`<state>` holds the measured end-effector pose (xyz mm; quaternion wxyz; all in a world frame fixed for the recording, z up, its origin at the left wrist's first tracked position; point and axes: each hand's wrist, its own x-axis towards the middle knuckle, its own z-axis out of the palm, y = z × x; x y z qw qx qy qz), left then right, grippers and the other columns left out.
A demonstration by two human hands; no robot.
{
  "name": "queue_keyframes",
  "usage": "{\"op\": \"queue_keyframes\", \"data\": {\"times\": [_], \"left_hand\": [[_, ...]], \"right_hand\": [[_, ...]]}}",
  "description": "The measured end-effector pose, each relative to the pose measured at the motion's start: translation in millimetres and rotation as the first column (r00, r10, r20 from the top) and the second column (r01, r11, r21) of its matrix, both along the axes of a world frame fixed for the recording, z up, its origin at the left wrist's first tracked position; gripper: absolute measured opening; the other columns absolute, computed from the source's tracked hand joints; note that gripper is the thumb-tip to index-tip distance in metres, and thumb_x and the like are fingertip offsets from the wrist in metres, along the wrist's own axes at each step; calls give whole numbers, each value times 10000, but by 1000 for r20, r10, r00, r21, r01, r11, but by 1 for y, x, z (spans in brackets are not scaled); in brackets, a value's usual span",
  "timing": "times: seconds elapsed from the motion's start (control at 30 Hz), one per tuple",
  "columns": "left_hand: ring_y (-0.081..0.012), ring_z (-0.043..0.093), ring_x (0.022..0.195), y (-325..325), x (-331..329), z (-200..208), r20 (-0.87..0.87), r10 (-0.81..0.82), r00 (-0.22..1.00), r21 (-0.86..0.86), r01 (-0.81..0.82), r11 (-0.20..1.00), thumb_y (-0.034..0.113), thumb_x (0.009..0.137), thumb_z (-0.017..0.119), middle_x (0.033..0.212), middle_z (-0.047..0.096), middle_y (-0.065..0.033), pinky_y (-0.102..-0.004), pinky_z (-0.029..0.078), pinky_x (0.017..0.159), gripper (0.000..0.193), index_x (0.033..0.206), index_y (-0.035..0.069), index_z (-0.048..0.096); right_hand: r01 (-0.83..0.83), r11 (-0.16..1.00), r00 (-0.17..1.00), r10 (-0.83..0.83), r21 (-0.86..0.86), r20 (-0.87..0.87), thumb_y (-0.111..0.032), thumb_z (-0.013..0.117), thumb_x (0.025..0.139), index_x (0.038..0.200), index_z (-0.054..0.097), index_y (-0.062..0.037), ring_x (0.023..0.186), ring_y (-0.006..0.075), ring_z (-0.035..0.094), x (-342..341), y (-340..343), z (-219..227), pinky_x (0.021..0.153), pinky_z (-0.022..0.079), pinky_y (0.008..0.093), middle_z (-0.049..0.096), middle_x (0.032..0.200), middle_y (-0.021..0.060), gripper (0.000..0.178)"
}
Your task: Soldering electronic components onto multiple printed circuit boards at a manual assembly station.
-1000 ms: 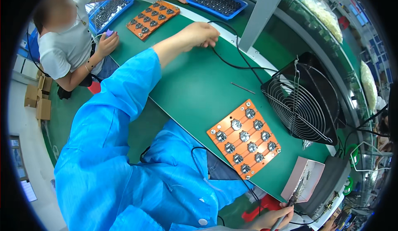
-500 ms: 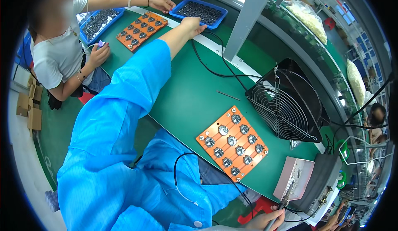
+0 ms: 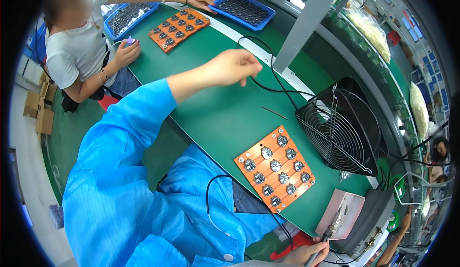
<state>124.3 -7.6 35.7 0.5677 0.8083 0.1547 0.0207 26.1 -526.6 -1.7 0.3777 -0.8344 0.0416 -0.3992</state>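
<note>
My left hand (image 3: 234,68) is raised over the green table, its fingers curled together. Whether anything sits between the fingertips is hidden. Low on the right, my right hand (image 3: 306,254) grips a soldering iron (image 3: 327,233) by its handle. The iron's front end lies at a pinkish open box (image 3: 356,210) with silvery, crumpled-looking material inside. Between my hands, close to the table's front edge, rests an orange fixture board (image 3: 301,193) holding several round, shiny metal parts in rows. Beyond my left hand stands a blue tray (image 3: 260,28) of small dark parts.
A black fan (image 3: 335,135) with a wire guard stands on the right, beside a dark box-shaped unit (image 3: 371,221). A thin rod (image 3: 274,112) and black cables (image 3: 275,73) lie on the table. Left, a co-worker's hand (image 3: 203,0) touches the blue tray, near another orange board (image 3: 167,46).
My left hand has drawn back from the blue tray toward me, over the table. The whole view has shifted slightly. My right hand keeps its hold on the soldering iron.
</note>
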Motion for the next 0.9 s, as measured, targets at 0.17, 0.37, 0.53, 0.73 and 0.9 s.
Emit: {"op": "queue_keyframes", "data": {"times": [0.17,0.37,0.53,0.73,0.9], "left_hand": [[-130,647,877,37,30,-7,37,360,932,-255,-340,905,298,1010,654,1209,648,-119,-249,498,670,497,1311,-83,547],[-184,661,947,57,28,-37,-61,524,849,-508,-478,716,321,1020,649,1237,600,-133,-262,525,700,520,1334,-63,490],[-229,676,996,68,20,-38,66,698,713,-752,-424,504,218,1055,550,1211,619,-149,-288,545,721,374,1306,-54,498],[-232,676,1026,65,-23,-37,252,626,738,-783,-225,580,140,1058,504,1220,645,-161,-317,554,832,333,1322,-62,499],[-218,672,1038,44,-83,-34,275,520,808,-753,-155,639,139,1056,536,1188,664,-150,-334,559,886,314,1301,-56,528]], "right_hand": [[78,994,992,-70,75,-101,-209,656,994,981,694,52,799,292,621,-2,6,4,762,515,410,685,905,194,264],[37,999,999,-36,17,-17,-235,669,996,1035,711,31,819,286,635,-11,-1,-2,770,516,386,705,931,183,272],[173,970,965,-133,170,-225,-246,677,994,1044,716,23,811,283,628,-18,-4,2,770,510,374,707,936,174,276],[132,988,977,-116,81,-179,-255,675,996,1013,708,38,836,288,622,-13,7,11,797,507,389,698,948,183,295],[105,994,989,-103,16,-106,-250,666,1003,974,696,65,815,299,624,-8,13,8,785,517,407,689,922,188,318]]}}
